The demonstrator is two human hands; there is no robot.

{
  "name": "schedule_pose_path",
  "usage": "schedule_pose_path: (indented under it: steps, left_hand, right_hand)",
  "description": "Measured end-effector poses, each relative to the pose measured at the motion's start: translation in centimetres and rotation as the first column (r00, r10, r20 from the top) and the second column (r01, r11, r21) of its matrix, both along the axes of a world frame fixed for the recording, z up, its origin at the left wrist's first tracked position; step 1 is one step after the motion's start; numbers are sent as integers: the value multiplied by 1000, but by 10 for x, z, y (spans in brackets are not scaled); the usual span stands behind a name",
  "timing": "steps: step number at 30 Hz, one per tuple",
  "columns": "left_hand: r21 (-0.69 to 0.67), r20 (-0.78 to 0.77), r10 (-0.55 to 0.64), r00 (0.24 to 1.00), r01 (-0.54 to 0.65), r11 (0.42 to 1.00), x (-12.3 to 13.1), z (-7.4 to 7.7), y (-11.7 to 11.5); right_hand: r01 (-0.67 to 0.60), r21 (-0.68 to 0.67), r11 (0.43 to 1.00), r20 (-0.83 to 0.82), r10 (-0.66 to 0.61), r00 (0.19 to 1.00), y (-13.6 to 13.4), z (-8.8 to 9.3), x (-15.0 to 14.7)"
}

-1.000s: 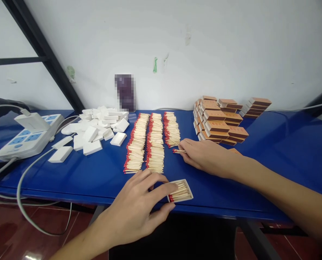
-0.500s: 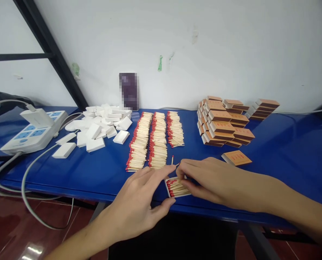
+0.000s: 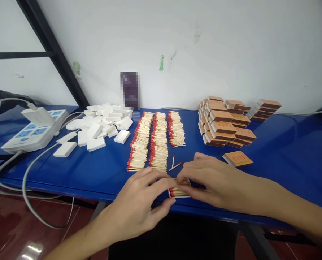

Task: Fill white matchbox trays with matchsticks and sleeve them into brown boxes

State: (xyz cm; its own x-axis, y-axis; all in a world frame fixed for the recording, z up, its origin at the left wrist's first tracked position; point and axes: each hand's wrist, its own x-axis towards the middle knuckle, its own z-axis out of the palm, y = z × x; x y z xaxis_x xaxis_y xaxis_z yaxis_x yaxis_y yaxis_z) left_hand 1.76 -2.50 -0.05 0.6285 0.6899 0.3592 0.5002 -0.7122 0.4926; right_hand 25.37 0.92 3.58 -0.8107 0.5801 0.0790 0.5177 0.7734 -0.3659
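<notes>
A: Where's your tray (image 3: 181,197)?

B: Near the front edge of the table (image 3: 101,177), right between your hands, with matches (image 3: 174,191) inside. The red heads you can see are at its left end.

A: And your left hand (image 3: 147,196)?

B: You have it curled round the tray's left end, forefinger reaching over the top, thumb at the near edge, so it's holding the tray.

A: Your right hand (image 3: 209,178)?

B: Your fingertips are bunched over the tray's right part, down at the matches (whether you're pinching one, I can't tell; your own fingers cover it).

A: What's just beyond?

B: Two loose matches (image 3: 175,167) near the far side of the tray, one pointing away from you, the other slanting. Past them you've got three rows (image 3: 159,141) of matches, the right one shorter.

A: And to your right?

B: A lone box (image 3: 238,158) lying flat beyond your right wrist, then a stack of brown boxes (image 3: 220,126) behind it.

A: Your left side?

B: A heap of white boxes (image 3: 96,130), and further left a power strip (image 3: 33,131) with a charger (image 3: 39,116) on it.
</notes>
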Motion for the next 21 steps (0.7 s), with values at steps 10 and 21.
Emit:
schedule_pose_path:
  steps: [10, 21]
  left_hand:
    - [45, 59, -5, 998, 3, 999, 3, -2, 0]
    - [56, -41, -69, 997, 71, 996, -1, -3, -2]
  right_hand:
    - [129, 145, 981, -126, -111, 986, 38, -26, 7]
    - [59, 131, 990, -41, -54, 998, 37, -24, 4]
